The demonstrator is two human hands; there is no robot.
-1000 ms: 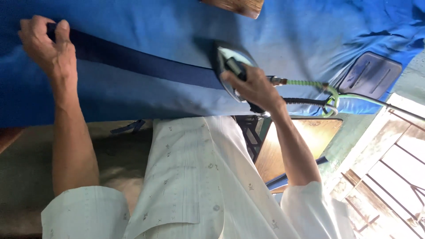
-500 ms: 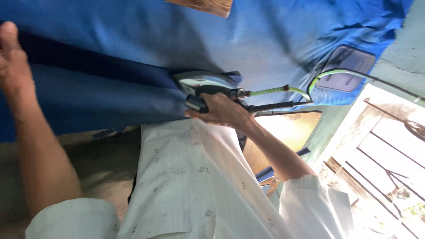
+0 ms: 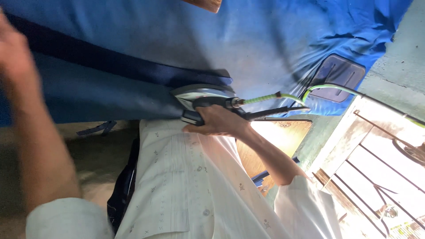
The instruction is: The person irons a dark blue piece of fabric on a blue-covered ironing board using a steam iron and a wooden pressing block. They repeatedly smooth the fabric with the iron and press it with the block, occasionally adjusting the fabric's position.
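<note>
My right hand [image 3: 218, 121] grips the handle of a grey electric iron [image 3: 201, 94], which lies on the near edge of a dark blue cloth [image 3: 88, 95]. A darker navy band [image 3: 110, 62] runs across that cloth. My left hand [image 3: 13, 55] is blurred at the far left, over the dark blue cloth, with nothing seen in it. The cloth is spread on a bright blue cover [image 3: 248, 40]. A green braided cord [image 3: 265, 98] leads from the iron's back to the right.
A grey rectangular pad [image 3: 338, 77] lies on the blue cover at the right. A wooden piece [image 3: 204, 4] shows at the top edge. A wooden panel [image 3: 272, 137] and a barred window [image 3: 385, 177] are to the right. My white shirt fills the bottom.
The iron has slid left and nearer along the cloth's edge with my right hand. My left hand has shifted toward the left edge and is now blurred.
</note>
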